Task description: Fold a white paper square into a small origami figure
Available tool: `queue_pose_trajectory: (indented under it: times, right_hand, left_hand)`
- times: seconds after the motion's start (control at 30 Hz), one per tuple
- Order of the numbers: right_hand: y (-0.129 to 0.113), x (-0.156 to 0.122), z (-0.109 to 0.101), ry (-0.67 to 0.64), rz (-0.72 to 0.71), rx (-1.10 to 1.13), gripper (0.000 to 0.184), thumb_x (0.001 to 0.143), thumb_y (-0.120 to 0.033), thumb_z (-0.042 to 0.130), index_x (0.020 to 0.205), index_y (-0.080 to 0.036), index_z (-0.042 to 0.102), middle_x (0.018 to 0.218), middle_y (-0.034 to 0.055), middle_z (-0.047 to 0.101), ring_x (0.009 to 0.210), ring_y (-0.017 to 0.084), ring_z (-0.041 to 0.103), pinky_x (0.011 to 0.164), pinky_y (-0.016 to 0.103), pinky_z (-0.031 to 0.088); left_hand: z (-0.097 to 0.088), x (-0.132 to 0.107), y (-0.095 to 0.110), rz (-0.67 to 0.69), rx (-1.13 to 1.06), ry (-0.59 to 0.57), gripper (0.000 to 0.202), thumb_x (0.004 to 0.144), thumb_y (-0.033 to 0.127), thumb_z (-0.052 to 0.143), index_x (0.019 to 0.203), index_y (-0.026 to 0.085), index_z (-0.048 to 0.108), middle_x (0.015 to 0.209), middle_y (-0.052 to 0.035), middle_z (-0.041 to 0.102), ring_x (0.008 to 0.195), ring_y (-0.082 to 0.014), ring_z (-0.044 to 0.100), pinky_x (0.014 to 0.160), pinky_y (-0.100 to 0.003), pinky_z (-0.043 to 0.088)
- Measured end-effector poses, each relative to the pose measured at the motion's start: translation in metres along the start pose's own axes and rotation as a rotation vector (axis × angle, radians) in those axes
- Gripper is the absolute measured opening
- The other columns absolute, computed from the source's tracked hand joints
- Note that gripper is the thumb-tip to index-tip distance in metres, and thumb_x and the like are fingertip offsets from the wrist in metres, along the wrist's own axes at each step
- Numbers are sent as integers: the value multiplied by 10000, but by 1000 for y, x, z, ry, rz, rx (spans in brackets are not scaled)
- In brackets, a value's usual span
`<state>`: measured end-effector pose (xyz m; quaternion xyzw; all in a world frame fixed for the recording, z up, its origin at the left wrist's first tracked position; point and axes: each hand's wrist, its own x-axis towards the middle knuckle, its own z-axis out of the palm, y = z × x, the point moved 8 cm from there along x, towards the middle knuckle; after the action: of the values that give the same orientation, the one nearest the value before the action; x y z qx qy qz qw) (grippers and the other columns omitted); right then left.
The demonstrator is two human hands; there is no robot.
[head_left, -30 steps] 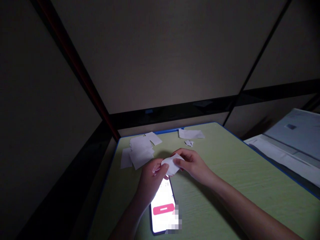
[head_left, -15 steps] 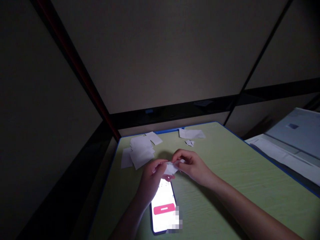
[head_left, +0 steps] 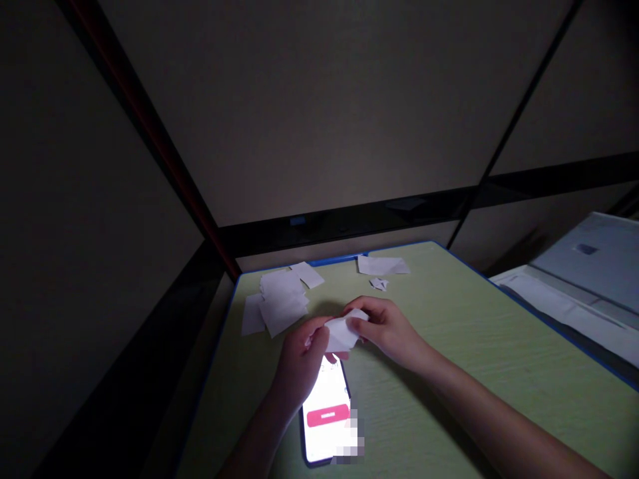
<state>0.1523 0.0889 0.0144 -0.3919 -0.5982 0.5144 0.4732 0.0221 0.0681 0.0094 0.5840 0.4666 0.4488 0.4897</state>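
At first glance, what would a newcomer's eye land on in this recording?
Most likely the glowing phone near the bottom middle, its red bar bright in a dim scene. Next, just above it in the picture, the left hand and right hand hold a small piece of white paper. Overlapping white sheets lie farther back, toward the table's left side.

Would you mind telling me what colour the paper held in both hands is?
The held paper is white; the head view shows it best.
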Motion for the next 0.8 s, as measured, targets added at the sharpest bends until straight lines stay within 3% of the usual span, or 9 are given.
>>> queue_pose_trajectory:
  times: [0.23, 0.5, 0.8]
  right_hand:
    - [0, -2, 3, -16, 16, 16, 49, 724, -191, 573, 746, -152, 593, 621, -20, 543, 530, 96, 466, 482, 223, 342]
    - [0, -1, 3, 20, -3, 22, 112, 714, -229, 590, 794, -157, 623, 619, -14, 560, 529, 103, 468, 475, 230, 338]
    - [5, 0, 1, 97, 72, 61, 150, 673, -283, 622, 731, -145, 605, 465, -51, 495, 422, 88, 426, 424, 226, 303]
  left_hand:
    - [-4, 2, -1, 0, 48, 27, 263, 802, 273, 443, 820, 105, 645, 529, 3, 607, 455, -135, 585, 420, -203, 425]
    - [-11, 3, -12, -65, -82, 143, 255, 755, 298, 479, 822, 100, 625, 537, 1, 618, 443, -153, 602, 390, -219, 445]
    - [-11, 0, -9, -26, -22, 209, 231, 770, 280, 453, 738, 121, 617, 537, 3, 617, 438, -142, 594, 374, -205, 437]
